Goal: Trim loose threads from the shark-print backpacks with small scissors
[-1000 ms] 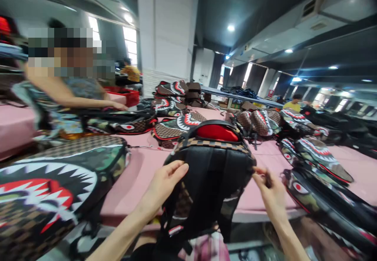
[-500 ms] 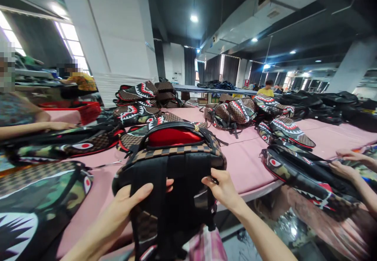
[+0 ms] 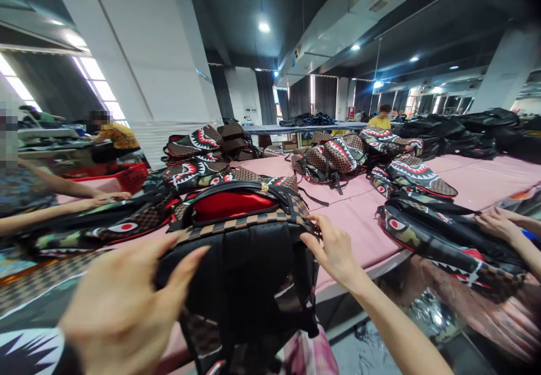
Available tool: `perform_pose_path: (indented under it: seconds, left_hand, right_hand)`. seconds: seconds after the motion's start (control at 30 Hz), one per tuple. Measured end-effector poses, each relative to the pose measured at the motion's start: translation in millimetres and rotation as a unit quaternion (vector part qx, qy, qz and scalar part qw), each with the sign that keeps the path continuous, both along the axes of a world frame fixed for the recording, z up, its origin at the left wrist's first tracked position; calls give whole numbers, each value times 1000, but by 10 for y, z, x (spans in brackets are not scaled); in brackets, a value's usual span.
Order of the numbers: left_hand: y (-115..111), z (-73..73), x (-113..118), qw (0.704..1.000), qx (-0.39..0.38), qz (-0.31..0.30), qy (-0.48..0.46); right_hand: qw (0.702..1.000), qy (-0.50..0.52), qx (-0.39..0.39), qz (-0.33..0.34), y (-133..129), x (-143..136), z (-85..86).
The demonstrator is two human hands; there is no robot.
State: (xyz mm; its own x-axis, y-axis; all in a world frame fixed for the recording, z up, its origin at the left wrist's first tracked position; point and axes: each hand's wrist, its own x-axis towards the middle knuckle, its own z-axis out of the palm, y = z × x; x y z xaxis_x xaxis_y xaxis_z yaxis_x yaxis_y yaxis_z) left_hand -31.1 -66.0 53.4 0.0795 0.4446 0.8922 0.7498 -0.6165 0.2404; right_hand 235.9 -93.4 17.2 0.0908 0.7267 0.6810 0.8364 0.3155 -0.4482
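Note:
A backpack [image 3: 249, 262] stands in front of me, its black padded back toward me. Brown checked trim runs along its top, and a red lining shows in the opening under the handle. My right hand [image 3: 336, 248] pinches the bag's upper right edge between thumb and fingers. Blurred by motion, my left hand [image 3: 127, 296] is at the upper left corner, thumb and forefinger spread apart. Whether its fingertips touch the bag I cannot tell. Part of another checked backpack [image 3: 29, 318] with a shark-mouth print lies at the lower left, partly behind my left hand.
Shark-print backpacks [image 3: 346, 155] lie in piles on the pink table [image 3: 350, 206]. At right, a co-worker's hands [image 3: 499, 223] hold another bag; at left, a co-worker's arm [image 3: 63, 206] rests over one. Black bags [image 3: 469, 132] are heaped at the back right.
My left hand has come off the back panel and moved up and left, opening. My right hand has slid up to the bag's upper right edge. The view has shifted slightly.

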Motion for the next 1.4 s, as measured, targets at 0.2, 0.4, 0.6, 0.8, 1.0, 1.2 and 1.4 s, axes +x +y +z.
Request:
perform_pose_path:
  seconds: [0.2, 0.4, 0.6, 0.8, 1.0, 1.2, 1.4]
  left_hand:
    - [240, 516, 874, 950, -135, -122, 255]
    - [384, 672, 968, 915, -242, -141, 289]
    - [389, 694, 997, 915, -240, -155, 283]
    - [437, 696, 999, 910, -231, -175, 297]
    - [471, 720, 1036, 905, -238, -154, 316]
    - [447, 716, 1075, 908, -185, -125, 355]
    - [484, 710, 1066, 908, -225, -149, 320]
  right_hand:
    - [1000, 11, 24, -7, 19, -8, 16]
    - [993, -10, 117, 0, 27, 94, 83]
    - [989, -37, 142, -19, 35, 52, 102]
    - [983, -40, 177, -20, 17, 13, 111]
    - [979, -58, 192, -26, 20, -5, 137]
    - [978, -80, 190, -28, 7, -15, 159]
    - [978, -81, 188, -37, -3, -25, 160]
